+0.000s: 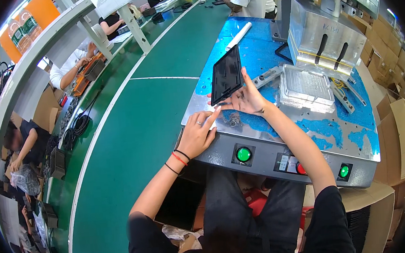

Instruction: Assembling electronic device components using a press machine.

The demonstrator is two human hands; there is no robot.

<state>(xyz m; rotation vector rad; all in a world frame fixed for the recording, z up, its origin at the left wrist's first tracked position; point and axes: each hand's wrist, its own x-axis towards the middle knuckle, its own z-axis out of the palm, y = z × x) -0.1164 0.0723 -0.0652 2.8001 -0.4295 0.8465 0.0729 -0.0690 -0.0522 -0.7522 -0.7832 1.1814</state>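
Black panel (226, 75): raised over the left side of the blue-covered bench (259, 46), tilted. Right hand (244, 99) has hold of it, palm up, fingers beneath, thumb up at its right edge. Left hand (197, 135): loosely spread, grasping nothing of its own; index fingertip by the panel's lower corner (contact cannot be told from this angle).

Progress, as judged: pick-up is done, handling under way; setting down is not done. Any further steps cannot be read here.

Containers: clear fixture (305, 86), tray-like, sits on the bench beside the metal press head (327, 40); no black panel shows in it. Open carton (383, 217), lower right: thin dark pieces (359, 228) in a close row inside. Cardboard box (403, 129), far right: flaps out, contents hidden. Clear bag (25, 181), far left, near a co-worker: contents unclear.
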